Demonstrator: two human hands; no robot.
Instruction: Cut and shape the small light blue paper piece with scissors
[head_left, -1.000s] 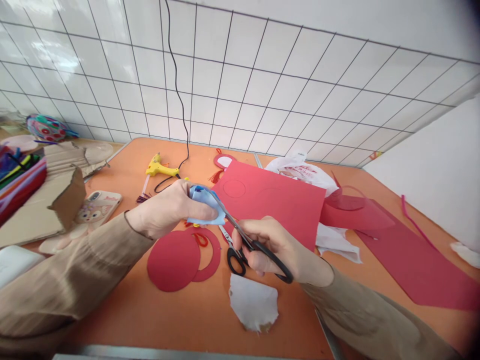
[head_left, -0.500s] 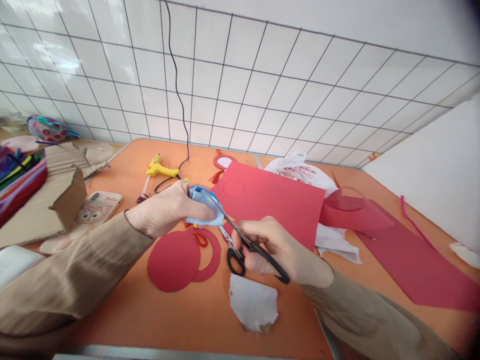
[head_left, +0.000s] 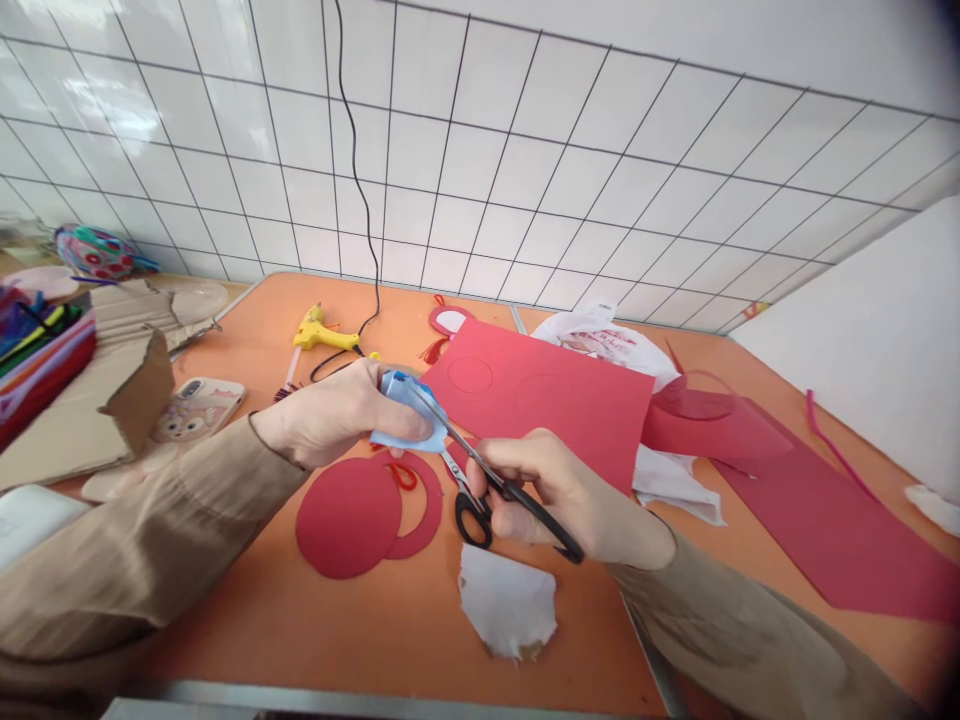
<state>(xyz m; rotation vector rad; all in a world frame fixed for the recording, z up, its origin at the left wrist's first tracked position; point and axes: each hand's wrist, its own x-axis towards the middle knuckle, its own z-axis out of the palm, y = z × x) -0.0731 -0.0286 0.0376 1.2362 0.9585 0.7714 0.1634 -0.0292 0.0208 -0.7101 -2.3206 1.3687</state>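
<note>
One ragged white fabric scrap (head_left: 506,600) lies nearest on the orange table (head_left: 375,630). Beyond it, a flat red disc (head_left: 349,517) and thin red ring (head_left: 425,525) are already cut out. The right hand (head_left: 566,485) is curled around black-handled metal scissors (head_left: 525,500); the left hand (head_left: 337,412) pinches a light-blue, sheet-like piece (head_left: 399,390) at their blades. Trimming appears unfinished. Farther back, a red rectangular sheet (head_left: 577,400) bears an outlined, uncut circle (head_left: 470,374).
</note>
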